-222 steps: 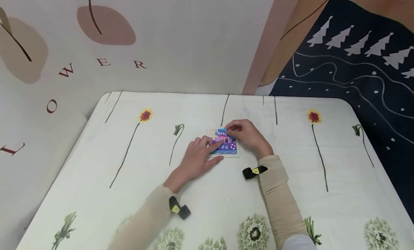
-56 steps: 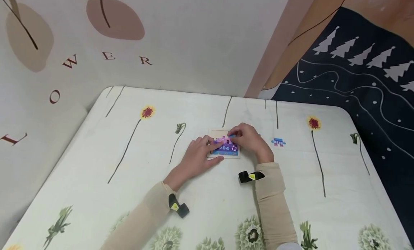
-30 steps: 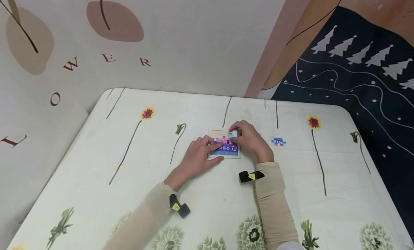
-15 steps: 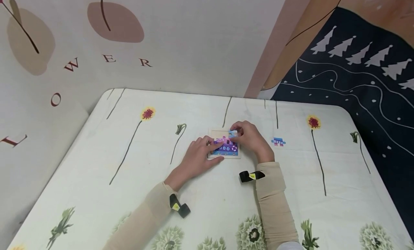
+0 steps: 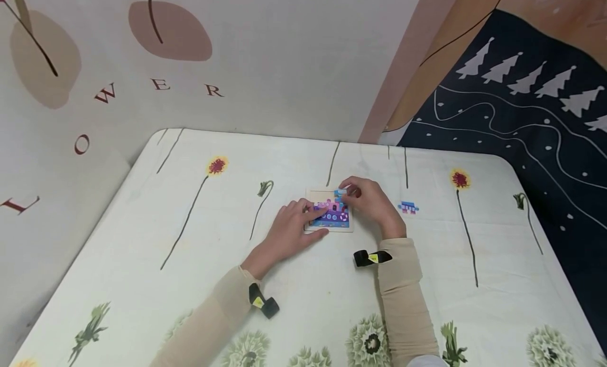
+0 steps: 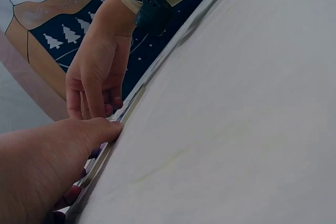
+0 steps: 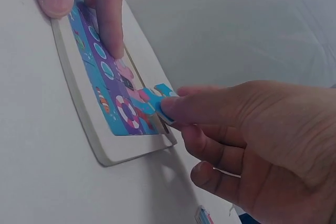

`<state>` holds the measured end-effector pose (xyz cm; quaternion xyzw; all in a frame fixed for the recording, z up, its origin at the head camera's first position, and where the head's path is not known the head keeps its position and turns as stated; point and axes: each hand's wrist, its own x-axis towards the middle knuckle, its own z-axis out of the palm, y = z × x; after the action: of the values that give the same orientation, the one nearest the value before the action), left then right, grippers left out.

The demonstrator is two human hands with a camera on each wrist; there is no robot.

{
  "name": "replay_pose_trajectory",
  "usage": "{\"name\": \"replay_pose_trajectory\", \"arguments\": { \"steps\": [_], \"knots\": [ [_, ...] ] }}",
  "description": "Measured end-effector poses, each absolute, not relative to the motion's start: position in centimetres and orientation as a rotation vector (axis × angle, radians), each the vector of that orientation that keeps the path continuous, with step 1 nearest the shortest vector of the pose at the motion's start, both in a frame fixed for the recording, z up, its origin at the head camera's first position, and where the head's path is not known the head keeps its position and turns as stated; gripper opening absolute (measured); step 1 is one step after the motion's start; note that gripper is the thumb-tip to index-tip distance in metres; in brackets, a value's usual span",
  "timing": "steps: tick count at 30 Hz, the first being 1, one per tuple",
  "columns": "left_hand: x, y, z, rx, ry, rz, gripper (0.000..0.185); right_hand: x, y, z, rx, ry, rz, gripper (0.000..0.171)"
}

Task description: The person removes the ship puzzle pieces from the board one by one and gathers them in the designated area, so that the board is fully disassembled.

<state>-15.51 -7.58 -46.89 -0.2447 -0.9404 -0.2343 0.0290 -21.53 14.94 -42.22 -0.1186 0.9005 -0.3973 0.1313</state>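
Blue piece hovering at the puzzle's far right corner

My right hand (image 5: 374, 203) pinches a small blue puzzle piece (image 7: 160, 100) between thumb and fingertip over the far right corner of the puzzle tray (image 7: 79, 103). My left hand (image 5: 289, 232), fingers straight, presses the set pieces. If I push the piece in crooked, it may jam or lift its neighbours; the tray could slide on the tablecloth (image 5: 189, 282).

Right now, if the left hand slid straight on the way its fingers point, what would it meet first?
Probably the right hand, which pinches a blue puzzle piece at the far corner of the puzzle board. The left hand already presses the puzzle, pointing that way; depth is unclear.
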Motion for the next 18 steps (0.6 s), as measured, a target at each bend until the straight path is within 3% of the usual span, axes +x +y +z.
{"name": "replay_pose_trajectory", "arguments": {
  "steps": [18],
  "knots": [
    [-15.56,-7.58,-46.77,-0.759,-2.908,-0.702,0.055,-21.45,15.37,-42.39,-0.254,2.61,-1.262,0.018]
  ]
}}
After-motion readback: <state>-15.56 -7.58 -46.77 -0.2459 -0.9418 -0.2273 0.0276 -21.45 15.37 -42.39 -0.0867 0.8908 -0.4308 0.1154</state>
